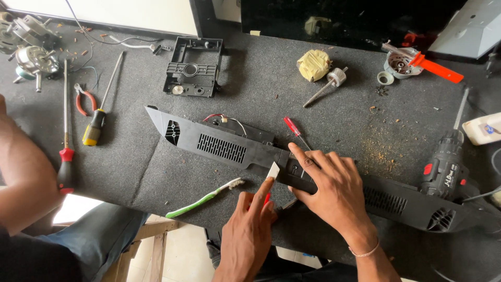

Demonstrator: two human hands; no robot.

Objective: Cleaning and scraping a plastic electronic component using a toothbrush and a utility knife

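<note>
right hand (336, 190) flat, fingers spread, on long black vented plastic housing (229, 149) lying near tabletop (292, 89) front edge; left hand (250, 227) pinches small white scraper (273, 170) against it.

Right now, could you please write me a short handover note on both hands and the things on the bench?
Left hand: pinching a small white wedge-shaped piece against the edge of the long black vented panel; something red shows under the palm, unclear what.
Right hand: pressed flat on the panel's middle, steadying it.
Nearby: green toothbrush in front of the panel, small red screwdriver behind it, cordless drill at right.
Done: cannot tell.
Left: the panel looks still in one piece; the wedge sits at its seam.
</note>
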